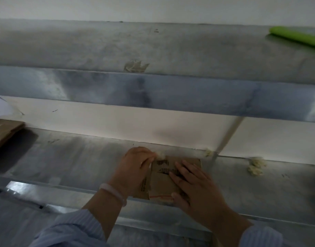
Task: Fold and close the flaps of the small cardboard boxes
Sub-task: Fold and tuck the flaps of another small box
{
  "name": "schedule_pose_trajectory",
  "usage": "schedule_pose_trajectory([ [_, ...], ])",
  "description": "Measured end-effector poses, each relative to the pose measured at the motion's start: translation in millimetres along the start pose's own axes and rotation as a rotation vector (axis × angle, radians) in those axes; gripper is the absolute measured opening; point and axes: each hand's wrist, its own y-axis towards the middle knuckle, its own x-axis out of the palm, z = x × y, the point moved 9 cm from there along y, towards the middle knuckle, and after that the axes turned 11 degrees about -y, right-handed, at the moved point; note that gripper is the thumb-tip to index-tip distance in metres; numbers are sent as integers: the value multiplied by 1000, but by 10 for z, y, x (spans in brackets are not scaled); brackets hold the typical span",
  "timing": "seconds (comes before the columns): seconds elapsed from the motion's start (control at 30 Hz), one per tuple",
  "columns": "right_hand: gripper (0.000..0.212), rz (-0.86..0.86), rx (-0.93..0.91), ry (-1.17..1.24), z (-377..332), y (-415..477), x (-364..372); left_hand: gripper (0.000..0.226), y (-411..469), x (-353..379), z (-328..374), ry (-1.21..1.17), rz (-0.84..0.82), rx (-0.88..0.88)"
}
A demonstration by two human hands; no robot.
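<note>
Cardboard box (162, 184) sits between our hands at the near edge of the metal bench (64, 166), long axis running away from us. Our right hand (192, 180) presses it flat, fingers spread. Our left hand (135, 169), at its far left corner, seems to pinch a flap (147, 182), though blur hides how.

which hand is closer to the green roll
Right. The right hand lies flat on the box, below and left of the green roll; the left hand grips the box's left side, farther away.
</note>
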Motion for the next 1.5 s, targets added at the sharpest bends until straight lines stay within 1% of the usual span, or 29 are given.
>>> schedule_pose_trajectory([
  [0.03,51,6,1,2,-1,0,3,17,-12,-5,-28,-54,-27,-36],
  [0.1,51,14,3,7,3,-4,15,16,-12,0,-167,-169,-47,-185],
  [0.17,51,18,5,18,12,-12,26,25,-7,63,-279,-234,-80,-292],
  [0.23,51,18,11,30,19,-9,22,35,3,172,-319,-262,-154,-336],
  [0.3,52,14,13,34,18,-1,10,29,25,239,-339,-239,-203,-342],
  [0.37,52,-3,10,31,12,3,12,14,47,221,-404,-218,-163,-384],
  [0.4,52,-13,8,31,11,5,13,8,46,210,-451,-259,-126,-427],
  [0.5,53,-39,16,49,18,11,13,15,16,237,-591,-418,-36,-553],
  [0.57,53,-46,13,59,17,8,16,14,4,255,-657,-430,7,-593],
  [0.7,53,-52,0,75,8,12,-13,20,-12,304,-739,-466,87,-663],
  [0.8,53,-50,-14,82,1,17,-34,21,-55,314,-836,-430,107,-703],
  [0.83,53,-52,-15,91,-2,15,-37,19,-78,301,-854,-411,107,-707],
  [0.9,53,-59,-12,108,-12,22,-46,16,-110,217,-851,-330,101,-658],
  [1.0,54,-74,0,125,1,35,-46,14,-107,-11,-870,-135,101,-564],
  [1.03,55,-76,2,130,9,37,-41,16,-95,-75,-914,-85,105,-557],
  [1.13,57,-90,58,209,58,42,-93,21,-50,-233,-1004,-81,138,-557],
  [1.23,57,-104,90,171,58,117,-233,21,-7,-367,-977,53,135,-509],
  [1.33,58,-251,126,169,28,188,-229,13,59,-485,-941,86,194,-440],
  [1.4,60,-345,164,175,20,200,-178,16,81,-414,-950,113,126,-418],
  [1.5,62,-404,185,189,4,229,-186,24,53,-307,-984,74,53,-443],
])
